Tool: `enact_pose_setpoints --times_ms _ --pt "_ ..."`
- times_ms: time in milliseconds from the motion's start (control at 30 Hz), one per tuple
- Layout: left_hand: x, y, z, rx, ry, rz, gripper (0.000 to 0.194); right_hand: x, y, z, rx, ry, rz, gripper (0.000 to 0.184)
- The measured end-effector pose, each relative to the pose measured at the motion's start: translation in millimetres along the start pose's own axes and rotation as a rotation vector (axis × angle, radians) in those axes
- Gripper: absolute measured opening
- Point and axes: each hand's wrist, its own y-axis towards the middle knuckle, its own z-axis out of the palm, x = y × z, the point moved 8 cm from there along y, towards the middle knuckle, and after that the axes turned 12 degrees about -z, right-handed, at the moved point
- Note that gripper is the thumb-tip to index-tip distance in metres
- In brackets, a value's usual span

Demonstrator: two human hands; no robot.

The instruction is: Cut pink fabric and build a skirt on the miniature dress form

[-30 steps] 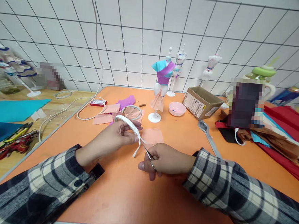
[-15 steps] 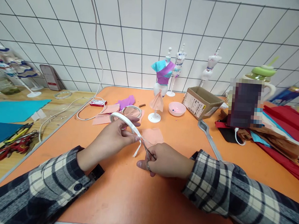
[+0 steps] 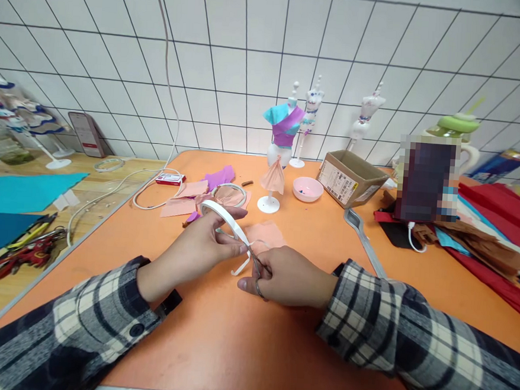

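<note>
My left hand (image 3: 206, 239) gripped a tape roll (image 3: 227, 216), my right hand (image 3: 290, 277) held scissors (image 3: 256, 261) at its strip (image 3: 241, 269), a dressed mannequin (image 3: 284, 134) stood on the far side

bright, even light | tabletop (image 3: 249, 349) darker in front | edges stretched | screen (image 3: 425, 183) pixelated

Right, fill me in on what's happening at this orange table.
A person's left hand holds a roll of white tape, with a loose strip hanging below it. The right hand holds scissors, their blades at the tape; whether it is cut through can't be told. A peach-coloured piece lies just beyond, and a small dress form stands behind that.
</note>
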Motion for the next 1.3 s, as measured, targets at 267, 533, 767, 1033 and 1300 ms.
enact_pose_setpoints --times_ms 267,533,767,1033,1300 --pt "-1 -1 1.4 -0.016 0.010 -0.008 0.066 0 2 -1 -0.029 -0.083 -0.053 0.041" --pt "1 -1 -0.8 -0.036 -0.009 0.010 0.071 2 2 2 0.007 0.021 -0.099 0.032" --pt "3 3 -1.2 -0.026 -0.011 0.016 0.070 -3 4 9 0.076 0.055 -0.029 0.035" --pt "1 3 -2.5 -0.014 0.006 0.024 0.067 -7 3 1 0.032 -0.045 0.005 0.036" --pt "-5 2 -7.6 0.002 -0.073 0.090 0.063 -3 -4 0 0.070 0.222 0.080 0.043"
